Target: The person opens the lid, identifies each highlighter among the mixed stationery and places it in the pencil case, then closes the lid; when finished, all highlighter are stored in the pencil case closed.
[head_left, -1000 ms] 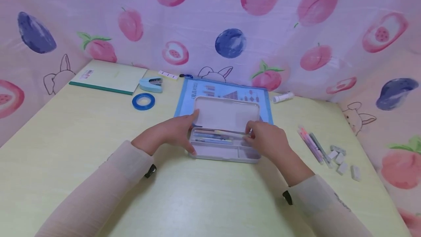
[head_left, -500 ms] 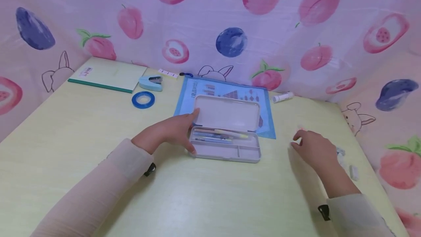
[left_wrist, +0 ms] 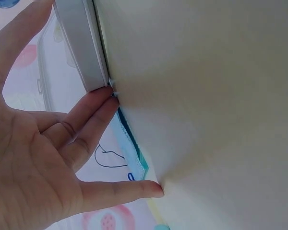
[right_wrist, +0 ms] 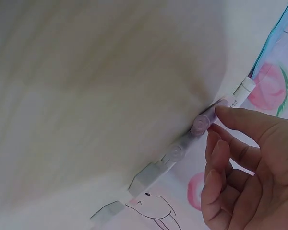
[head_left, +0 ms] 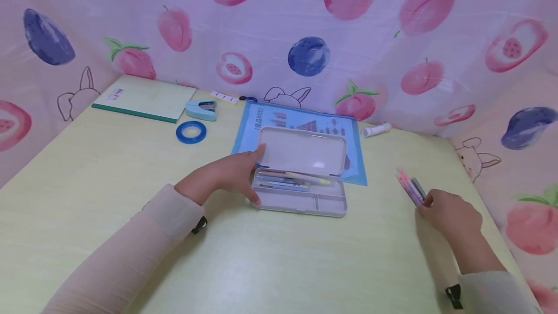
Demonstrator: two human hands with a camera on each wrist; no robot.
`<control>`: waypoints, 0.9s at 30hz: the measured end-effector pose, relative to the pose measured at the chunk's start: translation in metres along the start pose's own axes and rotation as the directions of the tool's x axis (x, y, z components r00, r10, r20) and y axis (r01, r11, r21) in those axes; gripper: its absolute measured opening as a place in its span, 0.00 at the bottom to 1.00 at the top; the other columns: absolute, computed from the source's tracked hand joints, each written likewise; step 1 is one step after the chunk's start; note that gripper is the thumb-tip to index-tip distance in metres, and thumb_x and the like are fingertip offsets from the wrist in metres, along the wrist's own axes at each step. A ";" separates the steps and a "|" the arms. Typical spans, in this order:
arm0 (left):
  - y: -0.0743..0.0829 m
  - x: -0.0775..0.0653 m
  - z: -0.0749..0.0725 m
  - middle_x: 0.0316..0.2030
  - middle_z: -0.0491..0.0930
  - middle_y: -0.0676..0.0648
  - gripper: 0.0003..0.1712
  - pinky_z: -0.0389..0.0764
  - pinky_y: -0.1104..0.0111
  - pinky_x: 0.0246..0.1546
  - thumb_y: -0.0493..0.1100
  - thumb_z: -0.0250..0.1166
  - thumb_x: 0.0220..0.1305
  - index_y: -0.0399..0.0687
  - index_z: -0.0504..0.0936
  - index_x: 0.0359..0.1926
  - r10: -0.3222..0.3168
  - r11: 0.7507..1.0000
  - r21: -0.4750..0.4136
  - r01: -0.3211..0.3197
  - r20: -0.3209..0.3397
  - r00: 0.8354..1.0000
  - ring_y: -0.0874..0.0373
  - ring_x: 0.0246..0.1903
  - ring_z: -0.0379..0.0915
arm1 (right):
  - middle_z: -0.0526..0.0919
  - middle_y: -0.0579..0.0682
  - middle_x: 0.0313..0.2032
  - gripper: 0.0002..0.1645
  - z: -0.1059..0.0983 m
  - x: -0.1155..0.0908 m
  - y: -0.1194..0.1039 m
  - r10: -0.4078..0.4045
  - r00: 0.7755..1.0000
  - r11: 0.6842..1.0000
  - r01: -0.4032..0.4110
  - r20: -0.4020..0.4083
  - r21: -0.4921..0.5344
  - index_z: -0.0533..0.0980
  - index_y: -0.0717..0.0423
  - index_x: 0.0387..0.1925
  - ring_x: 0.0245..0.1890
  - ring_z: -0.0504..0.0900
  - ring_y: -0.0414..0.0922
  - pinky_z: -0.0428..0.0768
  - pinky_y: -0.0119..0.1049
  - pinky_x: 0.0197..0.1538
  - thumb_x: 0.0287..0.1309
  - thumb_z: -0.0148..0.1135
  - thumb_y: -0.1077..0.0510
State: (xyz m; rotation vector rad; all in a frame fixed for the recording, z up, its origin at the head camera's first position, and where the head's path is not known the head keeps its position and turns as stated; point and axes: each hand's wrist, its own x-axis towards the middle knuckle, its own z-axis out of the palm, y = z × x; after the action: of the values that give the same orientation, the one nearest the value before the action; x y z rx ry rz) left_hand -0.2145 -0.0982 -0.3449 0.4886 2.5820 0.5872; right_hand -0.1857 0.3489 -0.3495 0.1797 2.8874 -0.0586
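A white pencil case (head_left: 287, 201) lies with its lid (head_left: 302, 149) raised back, several pens (head_left: 283, 180) in its rear compartment. My left hand (head_left: 235, 174) holds the case's left end. In the left wrist view, the middle fingers touch the case's corner while the little finger extends onto the table. At the right, my right hand (head_left: 453, 214) is at the near ends of loose pink, purple and grey pens (head_left: 408, 185). The right wrist view shows thumb and forefinger pinching a purple pen (right_wrist: 201, 123); the other fingers are curled beneath.
A blue printed file bag (head_left: 355, 159) lies under the lid. Blue tape (head_left: 191, 132), a light-blue stapler (head_left: 201, 110) and a notebook (head_left: 144, 98) sit at back left. A white tube (head_left: 377, 130) lies at back right. Grey-white erasers (right_wrist: 146, 178) lie beyond the pens.
My right hand has left a yellow-tipped pen in the case and moved right to the loose pens, now touching them. My left hand stays at the case.
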 end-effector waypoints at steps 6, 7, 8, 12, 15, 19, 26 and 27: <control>0.000 0.001 0.000 0.68 0.49 0.47 0.72 0.53 0.58 0.63 0.59 0.75 0.34 0.51 0.34 0.70 -0.009 1.000 0.005 0.009 0.003 1.000 0.53 0.66 0.45 | 0.76 0.52 0.25 0.20 -0.001 0.001 -0.003 0.007 1.000 1.000 -0.007 0.026 0.014 0.75 0.54 0.32 0.22 0.70 0.48 0.65 0.42 0.20 0.50 0.59 0.41; 0.000 0.001 0.000 0.68 0.49 0.47 0.72 0.53 0.58 0.63 0.59 0.75 0.34 0.51 0.34 0.70 -0.009 1.000 0.007 0.009 0.003 1.000 0.53 0.66 0.45 | 0.75 0.52 0.25 0.20 -0.001 0.001 -0.004 0.008 0.999 1.000 -0.009 0.033 0.016 0.75 0.54 0.32 0.22 0.70 0.48 0.65 0.42 0.20 0.50 0.58 0.42; -0.001 0.002 0.001 0.68 0.49 0.47 0.72 0.53 0.57 0.63 0.59 0.75 0.34 0.51 0.34 0.70 -0.010 1.000 0.008 0.010 0.004 1.000 0.53 0.66 0.45 | 0.75 0.52 0.25 0.20 -0.001 0.002 -0.004 0.009 0.999 1.000 -0.010 0.041 0.020 0.76 0.55 0.33 0.22 0.70 0.48 0.65 0.42 0.20 0.50 0.58 0.42; -0.001 0.002 0.001 0.68 0.49 0.48 0.72 0.53 0.58 0.63 0.59 0.75 0.34 0.51 0.34 0.70 -0.008 1.000 0.009 0.008 0.002 1.000 0.53 0.66 0.45 | 0.75 0.52 0.26 0.21 -0.002 0.001 -0.011 -0.002 0.999 1.000 0.001 0.044 0.031 0.75 0.57 0.35 0.23 0.70 0.48 0.66 0.40 0.20 0.51 0.57 0.44; -0.001 0.002 0.001 0.68 0.48 0.47 0.72 0.53 0.58 0.63 0.59 0.75 0.34 0.51 0.34 0.70 0.001 1.000 0.010 -0.001 0.001 1.000 0.53 0.66 0.45 | 0.76 0.52 0.28 0.20 -0.006 -0.001 -0.023 -0.028 1.000 0.999 0.028 -0.005 0.046 0.74 0.56 0.36 0.23 0.71 0.47 0.66 0.40 0.20 0.51 0.56 0.44; 0.000 0.001 0.000 0.68 0.48 0.47 0.72 0.52 0.58 0.64 0.59 0.75 0.34 0.50 0.34 0.70 0.004 1.000 0.012 -0.004 0.001 1.000 0.53 0.66 0.44 | 0.77 0.50 0.29 0.17 -0.014 -0.007 -0.051 -0.107 0.988 0.991 0.115 -0.112 0.065 0.74 0.53 0.36 0.21 0.71 0.45 0.66 0.39 0.18 0.53 0.54 0.45; -0.001 0.001 0.000 0.67 0.51 0.46 0.72 0.53 0.58 0.64 0.59 0.75 0.34 0.49 0.34 0.70 0.002 1.000 0.009 -0.002 0.001 1.000 0.53 0.65 0.46 | 0.76 0.46 0.24 0.13 -0.022 -0.012 -0.112 -0.282 0.942 0.956 0.292 -0.180 0.031 0.74 0.51 0.35 0.20 0.70 0.43 0.68 0.33 0.18 0.53 0.59 0.47; -0.001 0.001 0.000 0.67 0.52 0.46 0.72 0.53 0.58 0.63 0.59 0.75 0.34 0.49 0.34 0.70 0.003 1.000 0.007 -0.003 0.001 1.000 0.53 0.65 0.46 | 0.76 0.45 0.24 0.12 -0.022 -0.012 -0.119 -0.306 0.934 0.949 0.315 -0.185 0.021 0.74 0.50 0.34 0.20 0.70 0.43 0.69 0.33 0.19 0.53 0.59 0.47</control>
State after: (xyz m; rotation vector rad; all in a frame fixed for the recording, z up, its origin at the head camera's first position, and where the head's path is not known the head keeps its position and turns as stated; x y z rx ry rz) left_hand -0.2158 -0.0987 -0.3460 0.4948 2.5838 0.5793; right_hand -0.1950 0.2304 -0.3224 -0.2810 3.0676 -0.1809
